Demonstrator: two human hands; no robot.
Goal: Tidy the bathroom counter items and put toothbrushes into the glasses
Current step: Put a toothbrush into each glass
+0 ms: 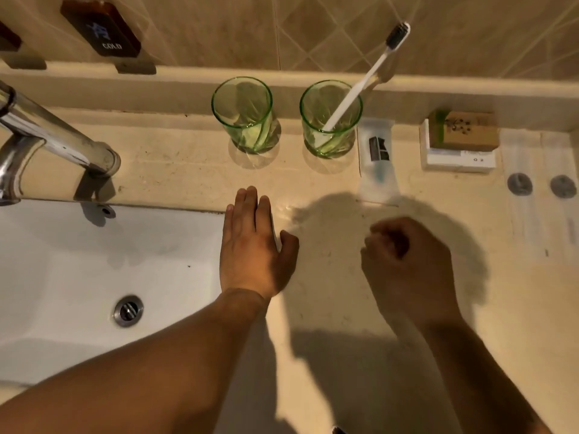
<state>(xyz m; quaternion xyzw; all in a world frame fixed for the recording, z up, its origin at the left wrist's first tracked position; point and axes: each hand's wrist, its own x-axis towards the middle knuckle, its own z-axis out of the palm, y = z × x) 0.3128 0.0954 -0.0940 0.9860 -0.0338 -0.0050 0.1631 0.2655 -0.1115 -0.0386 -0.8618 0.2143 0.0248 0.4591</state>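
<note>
Beside the sink [62, 261], left hand [250, 245] lies flat, fingers together; right hand [404, 264] curls closed, contents hidden; toothbrush [360, 86] leans in glass [330, 119].

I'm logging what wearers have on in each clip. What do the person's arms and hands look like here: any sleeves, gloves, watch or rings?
Both forearms are bare as far as the view shows: no sleeves reach into the picture. The left hand and the right hand wear no gloves, and no watch, bracelet or ring shows on either wrist or on the fingers visible. The right hand lies partly in shadow, so a small ring there could go unseen.

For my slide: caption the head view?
Toothbrush in right glass, left glass empty, both hands idle.
</note>
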